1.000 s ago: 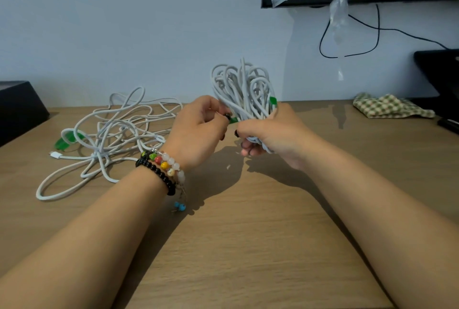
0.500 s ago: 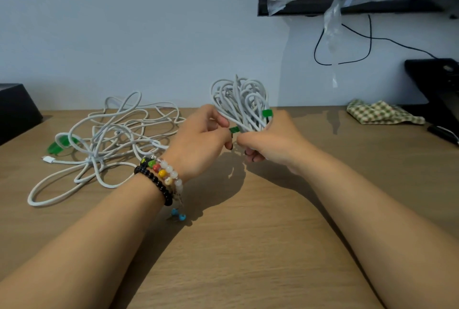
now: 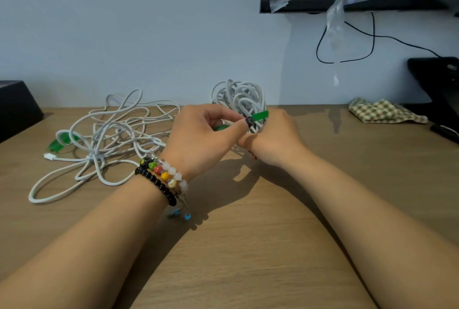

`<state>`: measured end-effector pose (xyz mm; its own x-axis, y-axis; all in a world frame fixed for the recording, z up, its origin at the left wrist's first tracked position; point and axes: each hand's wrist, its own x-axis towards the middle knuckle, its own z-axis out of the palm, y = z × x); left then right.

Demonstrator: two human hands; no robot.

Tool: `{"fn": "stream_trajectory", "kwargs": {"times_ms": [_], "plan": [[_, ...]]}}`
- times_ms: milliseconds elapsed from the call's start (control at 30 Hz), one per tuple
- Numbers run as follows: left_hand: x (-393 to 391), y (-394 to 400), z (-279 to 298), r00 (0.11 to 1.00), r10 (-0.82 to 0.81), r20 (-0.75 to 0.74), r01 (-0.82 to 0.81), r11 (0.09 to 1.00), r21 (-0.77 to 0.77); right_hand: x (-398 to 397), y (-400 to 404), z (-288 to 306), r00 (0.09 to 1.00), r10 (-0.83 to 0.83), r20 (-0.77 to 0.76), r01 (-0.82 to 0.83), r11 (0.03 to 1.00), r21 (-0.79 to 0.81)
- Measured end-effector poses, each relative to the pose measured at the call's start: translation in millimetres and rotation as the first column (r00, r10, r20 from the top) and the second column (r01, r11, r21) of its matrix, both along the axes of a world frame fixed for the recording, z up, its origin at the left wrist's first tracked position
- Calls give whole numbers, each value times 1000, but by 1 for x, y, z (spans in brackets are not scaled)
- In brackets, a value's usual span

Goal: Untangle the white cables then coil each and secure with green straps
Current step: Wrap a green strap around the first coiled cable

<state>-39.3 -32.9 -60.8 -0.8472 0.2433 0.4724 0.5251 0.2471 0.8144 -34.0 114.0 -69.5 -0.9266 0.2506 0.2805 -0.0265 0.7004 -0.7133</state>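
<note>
While gripped upright, coiled cable [image 3: 239,100], green strap [image 3: 260,115] lying crosswise

green strap [image 3: 259,115] end now pulled past the coiled cable [image 3: 239,97], left hand [image 3: 203,135] shifted right

Wooden desk [image 3: 248,246] against a pale wall. Centre, far: right hand [image 3: 275,137] grips a coiled white cable [image 3: 239,96], loops standing up above the knuckles. Left hand [image 3: 203,135] pinches a green strap [image 3: 260,115] at the coil's side; beaded bracelets [image 3: 162,179] on that wrist. Left: a second white cable [image 3: 104,139] lies loose and tangled on the desk, another green strap [image 3: 58,143] at its left edge. Far right: checked cloth [image 3: 382,111]. Black box [image 3: 17,107] at far left.
</note>
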Motion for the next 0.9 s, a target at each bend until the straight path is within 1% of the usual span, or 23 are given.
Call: {"fn": "stream_trajectory", "kwargs": {"times_ms": [100,167,267,333,433,533,600,667,700,767,833,900], "plan": [[1,4,-2,1000,3,-1,-3,1000,-7,-1,-2,-1,999,-41,-7,41,988,146],[1,6,-3,1000,0,5,0,1000,5,-1,-5,-2,997,-82,-14,83,976,201],[1,7,-3,1000,-20,-5,21,999,45,2,-8,-1,995,-94,-30,98,976,193],[0,8,-4,998,-59,20,58,995,82,3,-10,0,995,-90,-44,97,971,220],[-2,9,-5,987,-148,60,138,980,145,-1,-11,-3,999,-27,-32,33,976,215],[-4,9,-7,980,-186,72,173,972,159,0,-10,-3,992,123,13,-123,984,131],[-5,8,-7,978,-194,76,179,970,166,2,-9,-1,980,197,31,-198,978,57],[-5,7,-6,976,-203,77,187,966,176,3,-8,0,965,251,71,-242,964,-111],[-4,7,-6,976,-205,73,189,965,179,4,-8,0,953,286,98,-259,940,-220],[-4,5,-4,977,-204,61,190,965,182,6,-7,0,918,374,132,-293,864,-409],[-4,4,-2,974,-220,60,204,958,203,7,-4,2,885,451,113,-330,781,-530],[-2,4,0,966,-250,67,228,945,233,8,-2,2,867,494,66,-353,702,-619]]}}
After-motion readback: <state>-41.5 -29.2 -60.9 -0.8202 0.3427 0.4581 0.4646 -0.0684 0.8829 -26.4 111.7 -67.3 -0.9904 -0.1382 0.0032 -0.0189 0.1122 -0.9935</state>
